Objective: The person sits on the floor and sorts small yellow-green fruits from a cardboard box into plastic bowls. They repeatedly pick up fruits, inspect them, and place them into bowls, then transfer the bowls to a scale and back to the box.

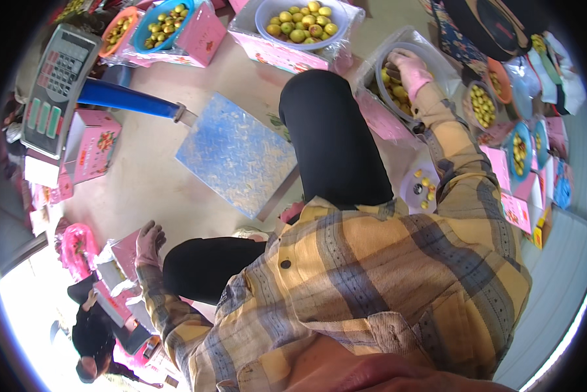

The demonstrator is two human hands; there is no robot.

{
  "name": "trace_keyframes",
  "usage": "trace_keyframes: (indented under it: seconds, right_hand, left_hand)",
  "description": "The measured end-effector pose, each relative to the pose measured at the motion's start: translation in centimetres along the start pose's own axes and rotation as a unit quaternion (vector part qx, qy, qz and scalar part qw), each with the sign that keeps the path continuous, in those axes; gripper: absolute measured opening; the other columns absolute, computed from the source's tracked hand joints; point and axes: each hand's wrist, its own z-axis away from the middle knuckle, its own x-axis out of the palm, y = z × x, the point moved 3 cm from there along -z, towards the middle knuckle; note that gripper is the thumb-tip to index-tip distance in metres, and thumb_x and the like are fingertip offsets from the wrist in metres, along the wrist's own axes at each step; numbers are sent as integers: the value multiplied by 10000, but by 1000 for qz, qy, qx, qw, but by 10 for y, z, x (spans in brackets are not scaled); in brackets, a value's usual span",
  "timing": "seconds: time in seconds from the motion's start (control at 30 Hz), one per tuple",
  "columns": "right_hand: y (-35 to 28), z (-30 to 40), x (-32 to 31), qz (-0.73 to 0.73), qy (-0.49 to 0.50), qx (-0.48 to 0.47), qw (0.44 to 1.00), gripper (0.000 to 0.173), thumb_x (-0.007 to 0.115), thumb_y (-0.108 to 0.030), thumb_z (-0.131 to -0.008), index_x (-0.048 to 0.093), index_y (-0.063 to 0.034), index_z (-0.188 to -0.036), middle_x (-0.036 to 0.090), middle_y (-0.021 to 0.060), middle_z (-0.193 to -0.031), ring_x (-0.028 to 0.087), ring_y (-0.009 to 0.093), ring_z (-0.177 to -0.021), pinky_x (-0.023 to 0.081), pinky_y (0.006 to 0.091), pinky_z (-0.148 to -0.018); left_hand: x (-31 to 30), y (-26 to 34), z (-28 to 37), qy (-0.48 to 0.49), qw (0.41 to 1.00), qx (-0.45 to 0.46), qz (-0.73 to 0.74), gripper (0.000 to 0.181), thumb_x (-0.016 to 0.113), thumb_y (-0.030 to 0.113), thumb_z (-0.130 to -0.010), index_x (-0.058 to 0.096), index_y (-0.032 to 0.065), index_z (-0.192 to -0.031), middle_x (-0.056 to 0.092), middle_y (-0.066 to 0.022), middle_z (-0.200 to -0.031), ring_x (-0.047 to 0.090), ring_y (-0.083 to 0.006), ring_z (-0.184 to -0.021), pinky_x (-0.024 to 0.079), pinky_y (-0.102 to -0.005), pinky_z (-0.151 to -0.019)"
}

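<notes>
My right hand (407, 71), in a pink glove with greyish fingers, reaches into a pale plastic basin (382, 90) of round yellow-green fruits (398, 93). Its fingers bend down over the fruits; whether one is gripped cannot be made out. That basin sits in a plastic-lined pink carton (379, 117). Out beside my left knee is my gloved left hand (150, 242), fingers loosely curled and nothing visible in them. A pink carton (126, 252) stands close by it. Between my knees and the scale post lies a blue platform (239, 154), its top dusty and worn.
A blue post (127, 98) links the platform to a scale display (58, 88). Fruit basins on cartons, including a lilac one (259, 19) and a blue one (188, 14), line the front. A smaller basin (408, 196) is by my right side. Another person (92, 333) is at lower left.
</notes>
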Motion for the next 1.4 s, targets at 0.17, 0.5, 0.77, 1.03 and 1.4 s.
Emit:
trace_keyframes:
  seconds: [0.17, 0.5, 0.77, 1.03, 1.4]
  right_hand:
    - [35, -100, 60, 212, -11, -26, 977, 680, 742, -308, -857, 506, 14, -1408, 647, 185, -1265, 651, 249, -1071, 519, 329, -920]
    - [64, -149, 95, 311, -158, 55, 936, 315, 661, -266, -864, 722, 42, -893, 734, 207, -916, 715, 310, -863, 546, 405, -780]
    - [96, -184, 89, 151, -46, 159, 974, 391, 701, -235, -847, 699, 90, -1066, 733, 196, -1006, 683, 300, -915, 523, 396, -810]
    - [30, -192, 86, 360, -125, 44, 924, 357, 666, -114, -860, 648, 80, -1159, 703, 175, -1082, 672, 267, -939, 513, 368, -876]
    - [-95, -109, 174, 304, -308, -21, 901, 395, 674, -181, -877, 645, 47, -1198, 716, 174, -1104, 679, 237, -1002, 518, 374, -891]
  left_hand:
    - [91, 132, -4, -11, 996, 36, -81, 534, 667, 122, -910, 490, -21, -1393, 651, -63, -996, 619, -139, -781, 539, -288, -696]
    - [377, 342, -156, -182, 915, 278, -228, 383, 602, 210, -947, 626, -7, -1263, 620, -26, -925, 583, -108, -850, 488, -262, -776]
    - [528, 400, -269, -91, 828, 332, -443, 408, 552, 226, -879, 654, 21, -1217, 668, -241, -1180, 652, -392, -1085, 522, -433, -920]
    - [469, 381, -284, -169, 782, 313, -512, 452, 678, 310, -814, 669, 13, -1153, 716, -191, -962, 681, -331, -889, 528, -403, -808]
    - [269, 273, -61, -44, 968, 125, -211, 412, 693, 197, -835, 659, -17, -1185, 687, -55, -884, 594, -96, -661, 510, -260, -555]
